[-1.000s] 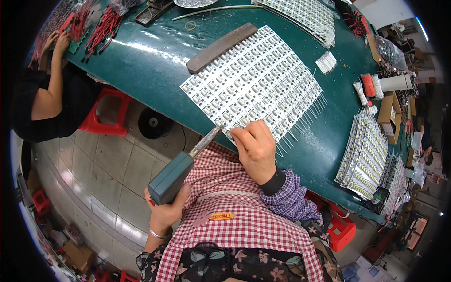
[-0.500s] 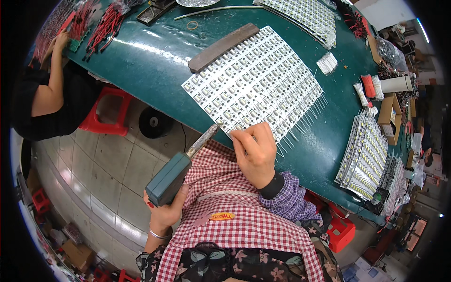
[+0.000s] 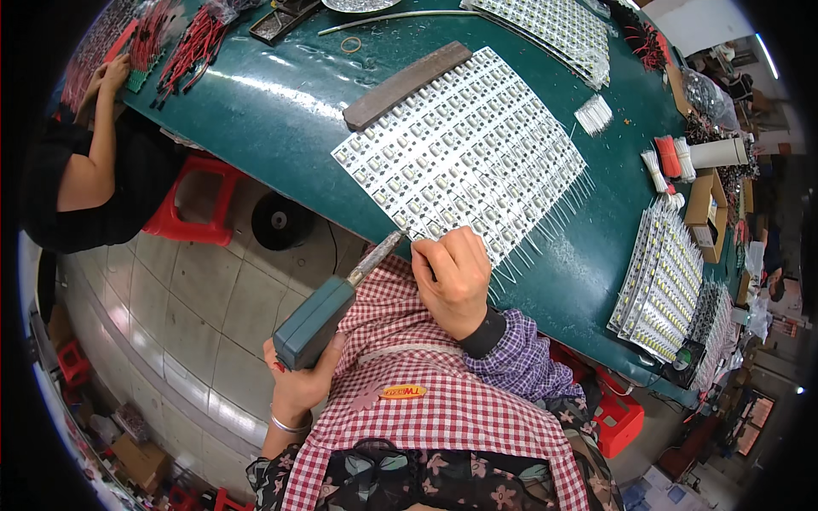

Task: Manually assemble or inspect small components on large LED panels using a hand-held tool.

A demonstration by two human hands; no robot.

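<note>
My left hand (image 3: 298, 385) grips the teal handle of a soldering iron (image 3: 328, 307), whose metal tip reaches the near corner of a large sheet of small white circuit boards (image 3: 464, 157) lying on the green table (image 3: 256, 102). Beside the tip, my right hand (image 3: 453, 277) rests on the sheet's near edge with its fingers pinched together; whatever they hold is too small to see. Thin white wires stick out along the sheet's right edge.
A dark flat bar (image 3: 405, 83) lies along the sheet's far edge. More stacked board sheets (image 3: 665, 277) sit at right, with wire bundles (image 3: 669, 162) and a white cup (image 3: 720, 153). Another person (image 3: 85, 162) works at the table's left end above a red stool (image 3: 192, 200).
The soldering iron's tip and my right hand have shifted slightly along the sheet's near edge; otherwise the scene is much the same.
</note>
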